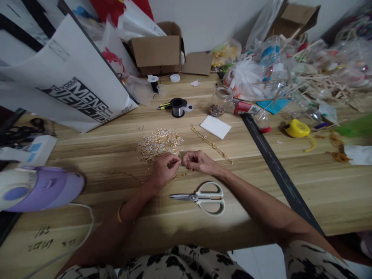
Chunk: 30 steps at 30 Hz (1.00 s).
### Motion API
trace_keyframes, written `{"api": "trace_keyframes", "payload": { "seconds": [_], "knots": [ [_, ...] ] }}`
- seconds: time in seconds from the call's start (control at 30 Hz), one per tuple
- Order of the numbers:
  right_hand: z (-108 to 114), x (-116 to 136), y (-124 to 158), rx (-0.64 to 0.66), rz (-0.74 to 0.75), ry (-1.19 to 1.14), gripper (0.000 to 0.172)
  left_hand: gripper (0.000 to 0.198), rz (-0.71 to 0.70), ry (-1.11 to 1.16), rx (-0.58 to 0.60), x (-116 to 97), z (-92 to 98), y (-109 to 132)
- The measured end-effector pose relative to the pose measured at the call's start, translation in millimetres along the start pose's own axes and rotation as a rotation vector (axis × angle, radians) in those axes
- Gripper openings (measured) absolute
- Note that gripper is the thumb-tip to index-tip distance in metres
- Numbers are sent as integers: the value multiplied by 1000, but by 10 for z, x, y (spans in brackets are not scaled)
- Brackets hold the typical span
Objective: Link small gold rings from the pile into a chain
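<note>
My left hand (166,167) and my right hand (198,161) meet fingertip to fingertip over the table, both pinched closed. What sits between the fingers is too small to make out. Just beyond them lies a pile of small clear and gold beads (159,143). A gold beaded chain (213,145) stretches across the wood to the right of the pile. Another thin gold chain (130,176) runs partly under my left hand, its far end showing by the wrist. Scissors with pale handles (200,197) rest on the near side of my hands, blades pointing left.
Behind the beads stand a wire spool (178,107), a jar of beads (220,101) and a white card (216,126). A paper bag (84,85) and a purple-white appliance (55,188) occupy the left. Rightward are a yellow tape measure (297,128) and heaped plastic bags (245,75).
</note>
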State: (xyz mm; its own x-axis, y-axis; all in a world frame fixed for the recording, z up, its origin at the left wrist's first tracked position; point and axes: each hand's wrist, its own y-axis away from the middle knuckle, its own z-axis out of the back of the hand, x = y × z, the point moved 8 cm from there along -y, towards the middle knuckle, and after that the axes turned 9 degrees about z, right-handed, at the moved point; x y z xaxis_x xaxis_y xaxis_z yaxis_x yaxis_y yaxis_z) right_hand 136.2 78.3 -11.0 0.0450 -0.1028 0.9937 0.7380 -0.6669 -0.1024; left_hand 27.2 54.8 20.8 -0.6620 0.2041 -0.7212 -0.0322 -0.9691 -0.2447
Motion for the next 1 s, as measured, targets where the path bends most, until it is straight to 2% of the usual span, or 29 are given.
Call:
{"api": "trace_keyframes", "payload": {
  "seconds": [0.23,0.67,1.0],
  "knots": [
    [0,-27,0,7,5,-11,13,10,-50,-38,-25,-22,7,23],
    [4,-17,3,-3,0,2,13,10,-147,-81,3,-125,-1,60],
    [12,8,-5,-38,-35,2,12,10,-132,-112,29,-117,-25,57]
  ]
}}
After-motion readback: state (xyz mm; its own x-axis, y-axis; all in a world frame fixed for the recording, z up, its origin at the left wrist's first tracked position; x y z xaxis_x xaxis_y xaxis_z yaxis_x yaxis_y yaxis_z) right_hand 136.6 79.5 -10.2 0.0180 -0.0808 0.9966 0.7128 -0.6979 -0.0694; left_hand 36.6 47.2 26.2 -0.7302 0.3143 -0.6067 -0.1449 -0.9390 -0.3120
